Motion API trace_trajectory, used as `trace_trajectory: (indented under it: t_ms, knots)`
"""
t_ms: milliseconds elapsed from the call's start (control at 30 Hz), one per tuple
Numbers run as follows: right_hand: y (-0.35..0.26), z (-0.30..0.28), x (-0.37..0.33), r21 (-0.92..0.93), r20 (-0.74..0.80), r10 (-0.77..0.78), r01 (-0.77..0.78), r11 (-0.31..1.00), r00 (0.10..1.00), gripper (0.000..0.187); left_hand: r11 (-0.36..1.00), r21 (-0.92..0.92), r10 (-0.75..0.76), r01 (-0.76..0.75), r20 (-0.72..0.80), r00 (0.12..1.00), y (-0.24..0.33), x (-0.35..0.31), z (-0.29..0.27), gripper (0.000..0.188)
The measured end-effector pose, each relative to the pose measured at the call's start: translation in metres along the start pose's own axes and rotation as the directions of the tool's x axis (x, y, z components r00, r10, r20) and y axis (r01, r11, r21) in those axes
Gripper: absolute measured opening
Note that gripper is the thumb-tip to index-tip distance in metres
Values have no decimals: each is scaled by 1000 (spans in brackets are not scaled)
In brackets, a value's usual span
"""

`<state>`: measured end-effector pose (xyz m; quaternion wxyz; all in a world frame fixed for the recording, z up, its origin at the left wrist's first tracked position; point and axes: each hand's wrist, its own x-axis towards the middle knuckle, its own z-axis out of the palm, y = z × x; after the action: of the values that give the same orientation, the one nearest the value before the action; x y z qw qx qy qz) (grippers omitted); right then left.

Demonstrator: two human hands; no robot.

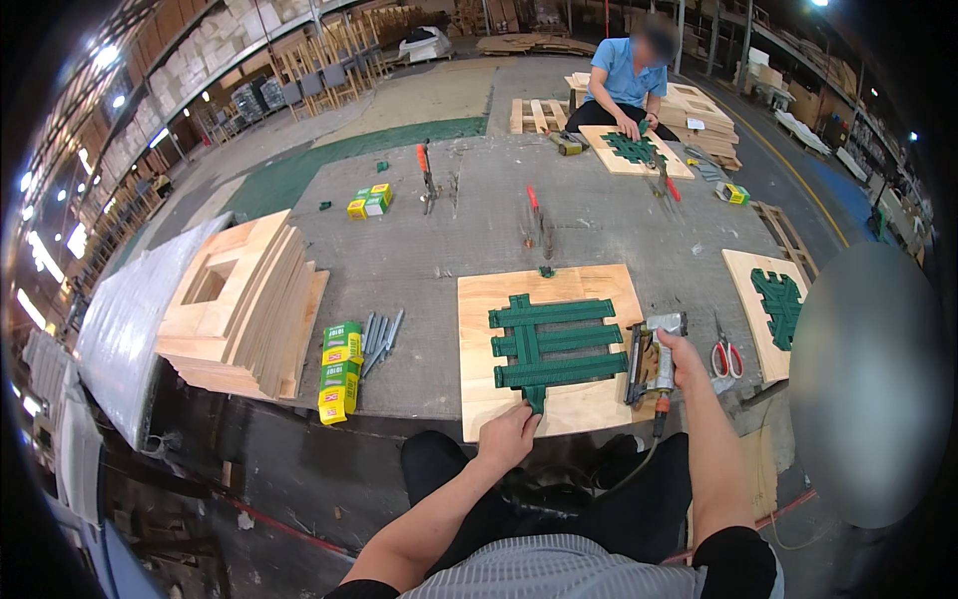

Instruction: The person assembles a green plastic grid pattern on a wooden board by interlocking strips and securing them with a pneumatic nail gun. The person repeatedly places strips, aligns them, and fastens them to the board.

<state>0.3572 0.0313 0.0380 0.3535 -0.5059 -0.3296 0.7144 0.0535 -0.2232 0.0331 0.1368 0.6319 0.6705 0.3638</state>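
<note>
A wooden board (pixel 589 414) lies before me on the grey work table. Green webbing straps (pixel 569 341) run across it, several crosswise and one lengthwise. My left hand (pixel 507 437) pinches the near end of the lengthwise strap at the board's front edge. My right hand (pixel 683 361) is wrapped round a pneumatic staple gun (pixel 654 361), which is at the board's right edge by the ends of the cross straps. From its orange fitting a hose (pixel 644 467) runs down past my legs. Whether the nose touches the webbing I cannot tell.
Left: stacked boards (pixel 244 319), staple boxes (pixel 340 374), loose staple strips (pixel 381 337). Right: scissors (pixel 726 357), another webbed board (pixel 743 299), a blurred grey oval shape (pixel 868 389). Beyond stand red-handled tools (pixel 534 205). A co-worker (pixel 627 85) handles a webbed board across the table.
</note>
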Motion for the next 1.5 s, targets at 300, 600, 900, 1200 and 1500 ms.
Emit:
trace_trajectory:
  t_ms: [300, 600, 900, 1200, 1500]
  knots:
    - [-23, -15, 4, -835, -303, -206, -155, 529, 930, 85, 994, 97, -48, 40, 76, 996, -4, 1, 5, 28]
    - [-41, -123, -37, -919, -356, -680, -372, 130, 641, 45, 961, -269, -80, 59, -68, 994, -4, 6, 24, 27]
    - [-56, -148, -40, -926, -377, -378, -337, 171, 846, 65, 205, -706, -452, 678, 546, 706, -15, 38, -23, 33]
    - [-28, -19, -101, -655, 363, -380, 524, 545, 850, 62, 175, -712, -434, 680, 565, 702, -14, 77, -44, 33]
    - [8, 84, -103, -637, 696, 37, 640, -429, 717, 52, 319, -637, -433, 701, 560, 706, 0, 88, -47, 36]
